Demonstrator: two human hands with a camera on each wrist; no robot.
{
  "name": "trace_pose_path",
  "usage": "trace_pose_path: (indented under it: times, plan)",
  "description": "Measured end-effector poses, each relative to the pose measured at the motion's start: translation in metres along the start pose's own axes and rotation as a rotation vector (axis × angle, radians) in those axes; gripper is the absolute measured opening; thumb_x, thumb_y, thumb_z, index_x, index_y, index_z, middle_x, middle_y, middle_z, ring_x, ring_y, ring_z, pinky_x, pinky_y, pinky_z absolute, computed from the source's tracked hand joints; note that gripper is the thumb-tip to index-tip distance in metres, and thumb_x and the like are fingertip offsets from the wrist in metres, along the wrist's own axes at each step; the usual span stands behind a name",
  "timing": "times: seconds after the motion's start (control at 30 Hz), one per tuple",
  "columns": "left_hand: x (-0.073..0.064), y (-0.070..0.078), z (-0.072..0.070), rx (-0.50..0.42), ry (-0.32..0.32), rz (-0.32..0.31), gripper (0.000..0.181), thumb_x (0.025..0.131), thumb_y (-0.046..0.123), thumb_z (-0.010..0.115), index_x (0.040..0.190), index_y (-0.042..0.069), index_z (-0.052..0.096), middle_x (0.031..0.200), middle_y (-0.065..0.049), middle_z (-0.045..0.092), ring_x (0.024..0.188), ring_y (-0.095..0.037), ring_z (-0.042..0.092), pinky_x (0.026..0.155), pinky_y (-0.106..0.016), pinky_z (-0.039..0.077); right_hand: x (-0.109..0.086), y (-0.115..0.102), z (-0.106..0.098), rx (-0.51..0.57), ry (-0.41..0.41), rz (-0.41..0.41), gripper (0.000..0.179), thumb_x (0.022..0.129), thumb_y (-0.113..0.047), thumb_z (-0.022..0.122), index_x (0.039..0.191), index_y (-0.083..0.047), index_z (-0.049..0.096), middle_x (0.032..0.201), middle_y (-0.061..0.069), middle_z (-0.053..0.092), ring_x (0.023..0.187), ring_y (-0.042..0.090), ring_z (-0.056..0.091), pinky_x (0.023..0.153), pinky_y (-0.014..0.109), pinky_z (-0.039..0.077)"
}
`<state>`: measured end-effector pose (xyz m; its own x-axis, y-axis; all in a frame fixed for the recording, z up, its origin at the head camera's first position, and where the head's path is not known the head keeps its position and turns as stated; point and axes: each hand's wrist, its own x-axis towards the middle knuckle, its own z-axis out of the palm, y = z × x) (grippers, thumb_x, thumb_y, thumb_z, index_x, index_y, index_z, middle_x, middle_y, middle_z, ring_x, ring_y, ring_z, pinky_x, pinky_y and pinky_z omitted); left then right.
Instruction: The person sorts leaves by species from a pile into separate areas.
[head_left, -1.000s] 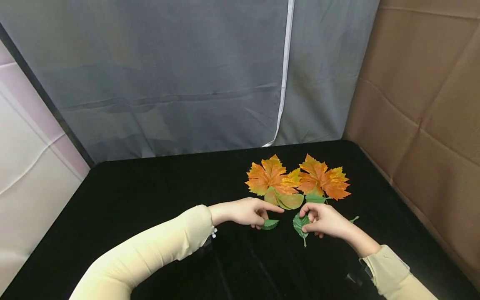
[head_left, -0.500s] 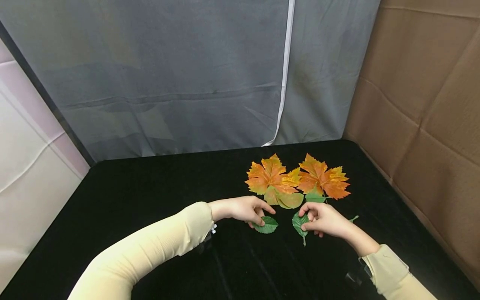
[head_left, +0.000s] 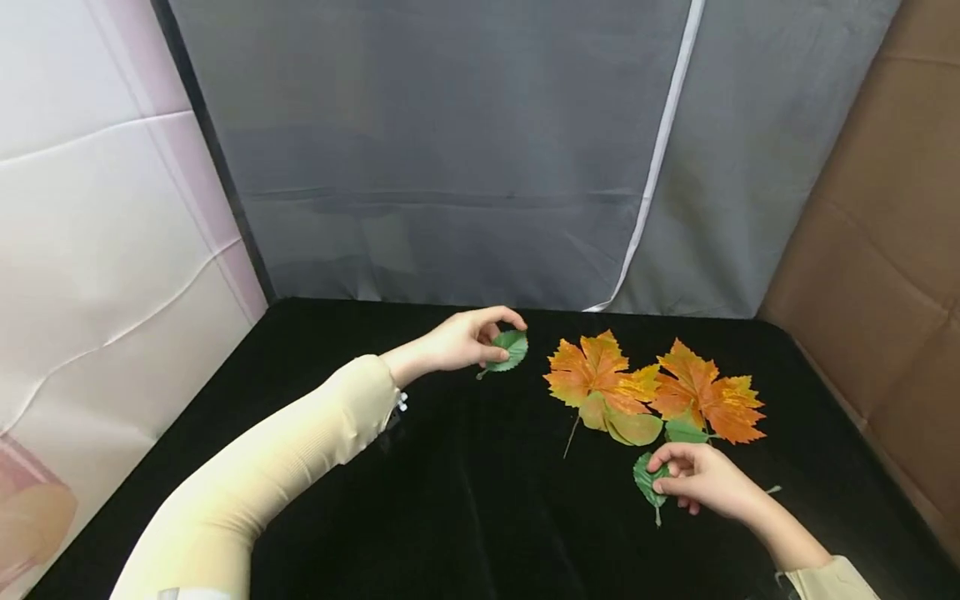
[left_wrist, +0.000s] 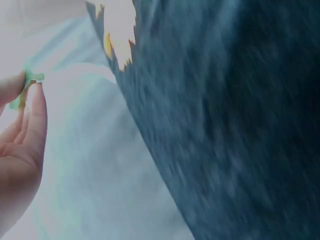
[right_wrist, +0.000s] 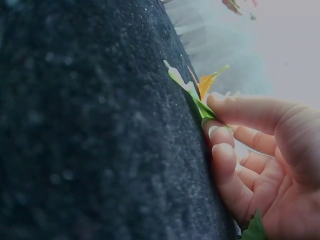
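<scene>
My left hand (head_left: 461,340) pinches a green leaf (head_left: 513,348) with a toothed edge, held over the far part of the black table, left of the orange leaves. In the left wrist view a bit of that leaf (left_wrist: 34,77) shows between thumb and fingertips. My right hand (head_left: 708,481) pinches another green leaf (head_left: 647,479) by its side, its short stem pointing toward me. The right wrist view shows this leaf (right_wrist: 200,102) edge-on between thumb and index finger, close to the cloth.
Two orange maple-like leaves, a left one (head_left: 588,367) and a right one (head_left: 723,404), lie at the back right. Yellow-green rounded leaves (head_left: 633,427) and a green leaf (head_left: 684,432) lie at their bases. Grey (head_left: 480,167) and brown (head_left: 885,275) curtains border the black tabletop (head_left: 420,500).
My left hand has lifted the green leaf from the table and carried it away to the back left. My right hand keeps its pinch on its leaf. The head view has turned left.
</scene>
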<state>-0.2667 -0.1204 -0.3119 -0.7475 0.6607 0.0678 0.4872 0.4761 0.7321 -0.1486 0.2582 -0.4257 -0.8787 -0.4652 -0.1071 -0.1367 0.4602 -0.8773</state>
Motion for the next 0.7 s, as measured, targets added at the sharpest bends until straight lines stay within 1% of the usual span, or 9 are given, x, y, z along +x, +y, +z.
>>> trace_pose_path:
  times: [0.1,0.17,0.3,0.37,0.43,0.53,0.6,0.63,0.7]
  plan:
    - [0.003,-0.009,-0.017,0.036,0.09,-0.006,0.031,0.088,0.008,0.071,0.118,0.014,0.065,0.078,-0.003,0.065,0.068,-0.018,0.065,0.062,-0.031,0.053,-0.012,0.007,-0.008,0.035,-0.006,0.026,0.024,0.088,-0.013,0.071,0.104,0.002,0.062,0.068,0.0,0.055,0.052,0.015,0.056,0.045,0.037,0.051]
    - [0.004,-0.013,-0.028,0.062,0.125,-0.015,0.028,0.088,0.009,0.071,0.115,0.014,0.068,0.079,-0.002,0.066,0.07,-0.016,0.064,0.064,-0.03,0.053,-0.018,0.009,-0.012,0.051,-0.016,0.044,0.025,0.088,-0.013,0.071,0.105,0.003,0.062,0.068,0.0,0.055,0.053,0.014,0.056,0.046,0.037,0.051]
    - [0.003,-0.014,-0.057,0.144,0.183,-0.017,0.031,0.089,0.012,0.071,0.12,0.012,0.068,0.082,-0.001,0.066,0.072,-0.015,0.062,0.067,-0.03,0.05,-0.024,0.011,-0.022,0.063,-0.036,0.05,0.026,0.088,-0.011,0.069,0.106,0.006,0.061,0.069,0.0,0.056,0.055,0.013,0.056,0.046,0.037,0.052]
    - [0.0,-0.013,-0.075,0.173,0.217,-0.037,0.035,0.09,0.012,0.069,0.125,0.013,0.065,0.084,-0.004,0.065,0.074,-0.018,0.061,0.067,-0.032,0.048,-0.024,0.009,-0.025,0.059,-0.034,0.053,0.027,0.088,-0.011,0.069,0.106,0.006,0.061,0.071,0.0,0.056,0.056,0.013,0.056,0.047,0.037,0.052]
    - [-0.004,-0.015,-0.092,0.176,0.259,-0.068,0.038,0.091,0.012,0.068,0.129,0.013,0.063,0.089,-0.008,0.066,0.077,-0.021,0.061,0.068,-0.034,0.049,-0.023,0.008,-0.026,0.058,-0.026,0.056,0.028,0.088,-0.012,0.07,0.107,0.006,0.06,0.072,0.001,0.057,0.057,0.013,0.056,0.048,0.037,0.052]
    - [-0.011,-0.029,-0.111,0.135,0.321,-0.131,0.042,0.092,0.012,0.067,0.133,0.011,0.06,0.1,-0.013,0.066,0.086,-0.023,0.063,0.073,-0.036,0.053,-0.023,0.006,-0.026,0.062,-0.006,0.076,0.029,0.088,-0.014,0.07,0.107,0.006,0.06,0.072,0.003,0.058,0.058,0.014,0.056,0.049,0.038,0.053]
    - [-0.016,-0.044,-0.117,0.103,0.349,-0.162,0.044,0.092,0.012,0.067,0.135,0.008,0.058,0.106,-0.015,0.066,0.092,-0.022,0.063,0.078,-0.037,0.054,-0.022,0.006,-0.026,0.066,0.009,0.078,0.029,0.088,-0.014,0.07,0.107,0.007,0.06,0.072,0.004,0.058,0.057,0.014,0.056,0.049,0.038,0.053]
    - [-0.018,-0.052,-0.119,0.091,0.36,-0.173,0.044,0.093,0.012,0.066,0.136,0.007,0.057,0.107,-0.016,0.065,0.092,-0.023,0.063,0.078,-0.036,0.054,-0.022,0.006,-0.025,0.068,0.012,0.077,0.029,0.088,-0.013,0.07,0.107,0.007,0.061,0.072,0.004,0.058,0.057,0.013,0.056,0.049,0.038,0.053]
    - [-0.02,-0.066,-0.121,0.064,0.375,-0.193,0.045,0.093,0.012,0.066,0.136,0.006,0.056,0.102,-0.017,0.065,0.09,-0.024,0.063,0.077,-0.034,0.053,-0.023,0.007,-0.023,0.069,0.021,0.072,0.029,0.088,-0.013,0.07,0.106,0.007,0.061,0.072,0.004,0.058,0.057,0.012,0.056,0.049,0.037,0.053]
